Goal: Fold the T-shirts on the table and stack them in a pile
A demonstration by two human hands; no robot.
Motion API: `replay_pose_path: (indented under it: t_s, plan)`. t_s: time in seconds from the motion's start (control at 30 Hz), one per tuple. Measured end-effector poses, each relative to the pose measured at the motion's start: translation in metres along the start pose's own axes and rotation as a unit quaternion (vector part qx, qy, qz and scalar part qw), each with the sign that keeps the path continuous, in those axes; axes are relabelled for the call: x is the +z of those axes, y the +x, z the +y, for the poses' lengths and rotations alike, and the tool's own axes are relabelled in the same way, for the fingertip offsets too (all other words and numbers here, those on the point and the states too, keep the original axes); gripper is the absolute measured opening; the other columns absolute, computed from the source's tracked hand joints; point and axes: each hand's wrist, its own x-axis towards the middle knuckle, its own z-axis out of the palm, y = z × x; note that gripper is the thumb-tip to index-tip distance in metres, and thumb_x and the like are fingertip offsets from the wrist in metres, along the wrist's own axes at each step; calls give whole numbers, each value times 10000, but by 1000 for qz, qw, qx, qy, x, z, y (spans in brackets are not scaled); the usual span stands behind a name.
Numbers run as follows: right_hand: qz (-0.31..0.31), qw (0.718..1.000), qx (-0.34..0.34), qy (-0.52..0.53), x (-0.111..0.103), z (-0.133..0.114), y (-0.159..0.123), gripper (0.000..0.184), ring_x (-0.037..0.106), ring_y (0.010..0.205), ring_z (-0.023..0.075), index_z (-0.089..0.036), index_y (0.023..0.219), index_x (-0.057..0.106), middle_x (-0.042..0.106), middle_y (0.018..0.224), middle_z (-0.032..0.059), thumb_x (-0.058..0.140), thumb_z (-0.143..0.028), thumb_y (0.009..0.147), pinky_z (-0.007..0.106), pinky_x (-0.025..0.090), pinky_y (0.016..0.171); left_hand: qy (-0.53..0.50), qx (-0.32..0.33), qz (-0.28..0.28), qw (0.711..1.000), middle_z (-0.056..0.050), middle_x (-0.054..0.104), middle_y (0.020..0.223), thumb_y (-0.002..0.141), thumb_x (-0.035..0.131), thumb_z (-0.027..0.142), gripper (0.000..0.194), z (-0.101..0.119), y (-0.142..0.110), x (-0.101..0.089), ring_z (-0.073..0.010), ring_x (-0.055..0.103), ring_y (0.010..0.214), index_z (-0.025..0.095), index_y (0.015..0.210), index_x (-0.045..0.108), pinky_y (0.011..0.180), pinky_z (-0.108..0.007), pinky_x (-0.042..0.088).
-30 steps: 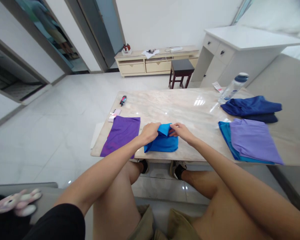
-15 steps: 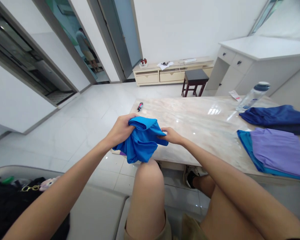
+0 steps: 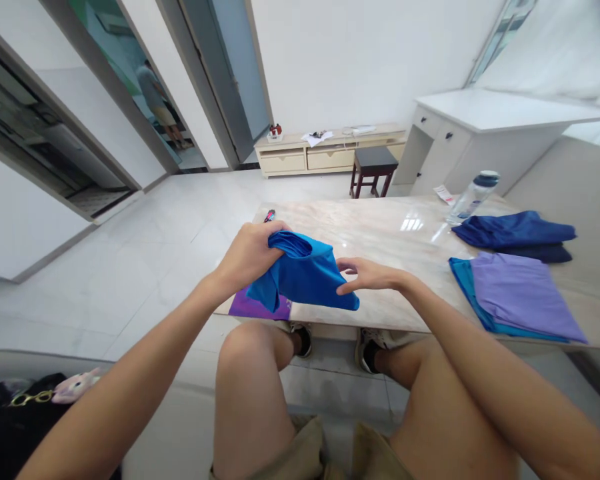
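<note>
A folded bright blue cloth [image 3: 310, 277], perhaps a garment, is held up over the near edge of the table. My left hand [image 3: 250, 250] grips its rolled upper left end between thumb and fingers. At the cloth's right side my right hand [image 3: 365, 275] has its thumb and fingers apart, close to the fabric; whether the fingertips touch it I cannot tell. Below and behind the blue cloth lies a purple cloth [image 3: 240, 305] on the table, partly hidden.
On the table's right side [image 3: 380, 233] lie a folded lavender cloth [image 3: 523, 290] over a teal one [image 3: 463, 273], a dark blue cloth [image 3: 517, 228] and a clear bottle [image 3: 473, 197]. Pens [image 3: 270, 215] lie at the far left corner. A stool [image 3: 374, 167] stands beyond.
The blue cloth was lifted off the table, bunched loosely half a second ago, and now hangs flatter and neater. My left hand keeps its hold; my right fingers have spread from the cloth.
</note>
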Motion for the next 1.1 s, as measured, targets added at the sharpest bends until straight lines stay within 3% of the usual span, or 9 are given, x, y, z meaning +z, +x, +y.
replay_pose_path:
  t_s: [0.17,0.37,0.53,0.6,0.73,0.8,0.93,1.0,1.1]
  plan:
    - [-36,990,-35,131,13,-15,-27,375,712,1110,294,-205,1048,773,800,1128,58,847,-518,854,412,562,1005,-7,22,-53,998,4,786,829,799,645,217,214,31,14,19,-218,725,819,199,927,815,809,-296,582]
    - [-8,984,13,176,-8,17,-52,513,716,1077,286,-210,1215,772,808,1139,67,856,-540,831,347,584,881,-85,-55,-75,992,-30,794,843,820,777,413,210,13,41,43,-285,740,905,204,823,804,752,-316,626]
    - [-24,993,104,56,-10,70,-47,340,652,720,218,-179,690,753,738,731,28,948,-457,661,290,499,647,-172,-115,-24,978,-48,788,827,787,859,541,360,-13,50,76,-282,748,877,191,834,787,683,-303,631]
    - [-5,991,128,41,-16,84,-46,352,628,666,205,-182,624,737,703,666,20,957,-456,642,292,479,618,-207,-144,-8,968,-47,789,832,771,882,565,408,-22,50,87,-278,757,868,182,867,782,684,-305,638]
    - [90,982,152,64,-47,96,-60,377,673,753,239,-192,695,782,722,696,31,981,-510,646,312,536,690,-309,-233,21,922,-75,811,882,797,878,608,496,-46,52,100,-289,787,887,161,988,779,732,-351,672]
    - [166,969,125,136,-60,98,-67,420,716,894,282,-190,853,821,780,824,62,975,-539,680,354,586,807,-371,-283,2,885,-106,827,941,841,854,590,497,-63,55,106,-299,802,919,155,1070,778,773,-385,691]
    - [337,896,60,281,-65,116,-56,501,739,1074,299,-205,1148,777,817,1046,99,881,-574,825,429,612,960,-468,-367,-96,798,-133,833,1005,922,788,454,366,-101,62,135,-279,804,908,145,1118,772,807,-403,698]
    - [394,873,121,261,-60,132,-41,411,746,1003,282,-194,1059,765,814,989,98,837,-561,889,390,621,895,-471,-401,-120,776,-115,824,946,926,764,338,225,-119,63,161,-234,779,830,145,1042,766,789,-363,676]
    - [404,866,250,153,-49,157,-21,363,718,842,251,-169,864,741,770,797,78,775,-518,960,303,574,713,-401,-439,-127,794,-63,771,782,882,778,263,118,-142,59,201,-193,715,736,157,896,728,722,-305,609]
